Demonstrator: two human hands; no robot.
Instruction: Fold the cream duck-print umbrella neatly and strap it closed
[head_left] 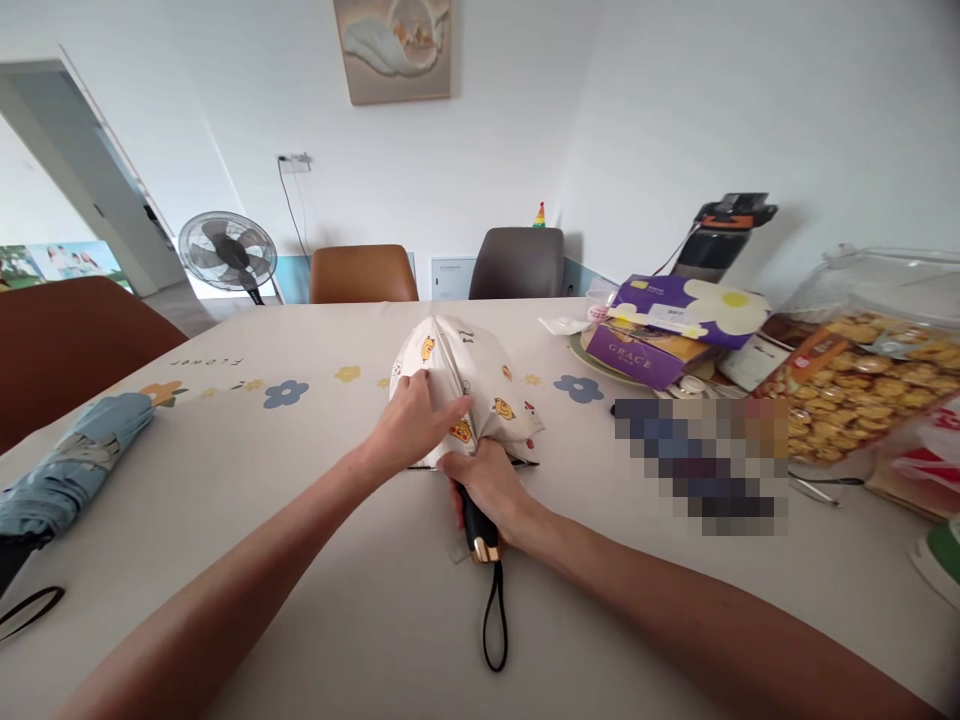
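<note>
White umbrella (466, 345) lies mid-bench (337, 570), canopy (499, 375) pointing away, black handle (480, 528) toward the wearer. Right grip (493, 485) wrapped around the handle's upper end, right by the canopy edge; strap (497, 580) trails nearward on the bench. Left grip (420, 415) rests on canopy's left side, can't tell if pinching. Blue umbrella (86, 455) well apart, far left.

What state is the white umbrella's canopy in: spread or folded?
Folded, but loosely: the white umbrella's canopy puffs out in slack folds beyond the black handle, not stretched wide, with the left hand on it.
</note>
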